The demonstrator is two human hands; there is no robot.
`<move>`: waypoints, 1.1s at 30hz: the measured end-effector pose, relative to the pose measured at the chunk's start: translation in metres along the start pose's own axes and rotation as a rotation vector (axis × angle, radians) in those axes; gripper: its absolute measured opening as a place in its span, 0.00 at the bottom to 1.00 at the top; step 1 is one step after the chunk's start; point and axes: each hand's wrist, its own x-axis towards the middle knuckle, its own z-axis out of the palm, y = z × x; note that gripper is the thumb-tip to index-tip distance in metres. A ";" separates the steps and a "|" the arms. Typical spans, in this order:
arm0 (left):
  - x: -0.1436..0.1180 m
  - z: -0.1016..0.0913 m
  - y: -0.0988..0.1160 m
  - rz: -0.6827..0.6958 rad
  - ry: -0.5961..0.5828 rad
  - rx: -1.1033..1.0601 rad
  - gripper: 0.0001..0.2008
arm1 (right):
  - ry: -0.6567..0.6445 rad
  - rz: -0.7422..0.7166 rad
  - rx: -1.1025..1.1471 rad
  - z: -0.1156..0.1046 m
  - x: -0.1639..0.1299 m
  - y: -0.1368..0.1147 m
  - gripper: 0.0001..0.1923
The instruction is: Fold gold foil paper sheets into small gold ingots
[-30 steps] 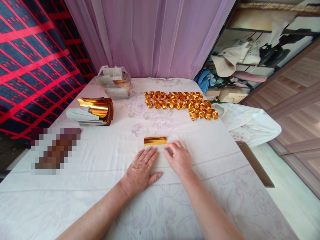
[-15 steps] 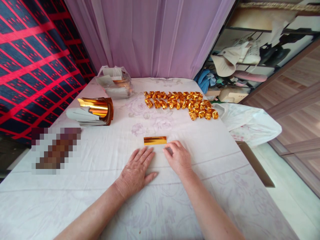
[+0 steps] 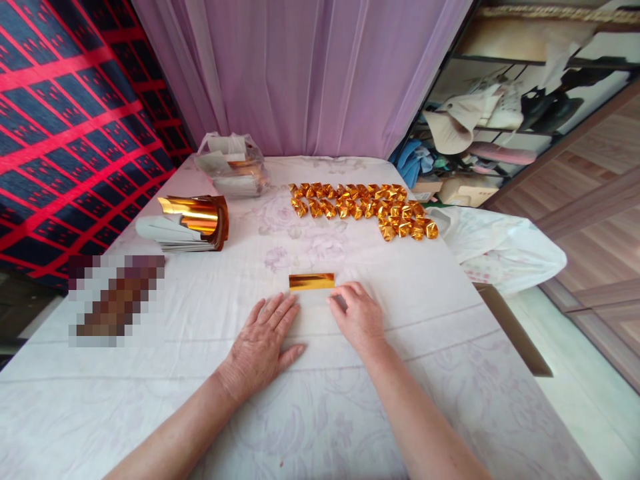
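Observation:
A small paper sheet lies white side up on the cloth-covered table (image 3: 450,373), with a gold foil strip (image 3: 311,281) showing along its far edge. My left hand (image 3: 263,341) rests flat on the cloth at the sheet's left end, fingers spread, fingertips just below the gold strip. My right hand (image 3: 358,317) sits on the sheet's right end with curled fingers, thumb and forefinger pinched at the paper's edge. The white part of the sheet is hard to tell from the cloth.
Several folded gold pieces (image 3: 365,205) lie in rows at the far middle. A curled stack of gold foil sheets (image 3: 193,220) is at the left, a clear bag of paper (image 3: 231,165) behind it. A white plastic bag (image 3: 495,247) hangs off the right edge.
My left hand has slid left and back toward me along the sheet. The right hand and the gold strip have stayed in place.

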 end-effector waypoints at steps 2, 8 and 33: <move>0.000 0.000 0.001 -0.004 -0.002 -0.003 0.31 | 0.018 -0.014 -0.017 -0.001 -0.001 -0.003 0.06; 0.000 0.001 0.001 -0.021 -0.017 0.029 0.31 | 0.049 -0.072 -0.087 0.000 -0.001 -0.029 0.07; 0.004 -0.002 0.002 -0.035 -0.030 0.025 0.29 | 0.007 0.042 -0.061 -0.008 -0.007 0.008 0.10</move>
